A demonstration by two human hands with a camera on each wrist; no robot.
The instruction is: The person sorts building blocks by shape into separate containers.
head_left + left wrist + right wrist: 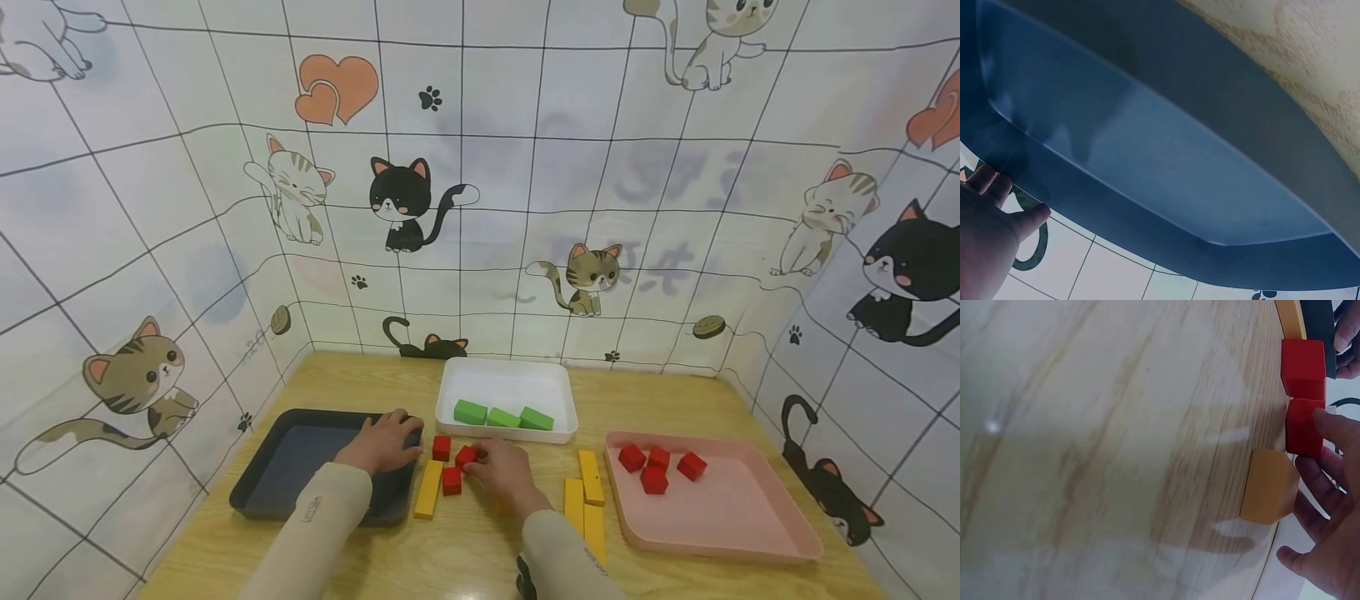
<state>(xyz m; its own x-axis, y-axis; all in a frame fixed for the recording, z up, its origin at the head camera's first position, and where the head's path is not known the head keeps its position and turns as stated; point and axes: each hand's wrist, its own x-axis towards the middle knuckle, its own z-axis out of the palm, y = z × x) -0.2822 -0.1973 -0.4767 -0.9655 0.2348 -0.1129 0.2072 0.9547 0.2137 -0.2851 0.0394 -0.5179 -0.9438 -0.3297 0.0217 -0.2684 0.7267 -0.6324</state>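
My right hand (504,477) pinches a red block (465,456) between fingers and thumb, low at the table. Two more red blocks stand close by: one at the back (442,447) and one in front (452,481). In the right wrist view the held red block (1305,428) is beside another red block, and a yellow block (1267,487) lies under the hand. My left hand (384,442) is at the right rim of the dark tray (258,467), holding nothing. Its fingers look loose in the left wrist view, against the tray's wall (1116,206).
Behind the hands, a white tray (502,379) holds three green blocks (504,417). On the right, a pink tray (720,521) carries several red blocks (654,479). Yellow bars (591,477) lie left of it, and another yellow bar (428,490) lies near the dark tray.
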